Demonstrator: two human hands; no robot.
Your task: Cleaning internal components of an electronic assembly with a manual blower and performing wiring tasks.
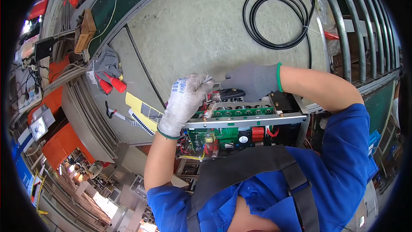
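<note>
My left hand, in a white knitted glove with blue print, is closed at the left end of an open electronic unit. Between its thumb and fingers a small pale strip sticks out. My right hand, in a grey glove with a green cuff, reaches in from the right, fingers curled beside the left fingertips; what they hold is hidden. A black, smooth-looking piece shows under the right palm. The metal-framed unit has green circuit boards, red parts and loose wires.
A coiled black cable lies at the far right of the worktop. Left are a yellow label sheet, red-handled tools under a grey cloth, and a small black-handled tool. Metal bars border the right.
</note>
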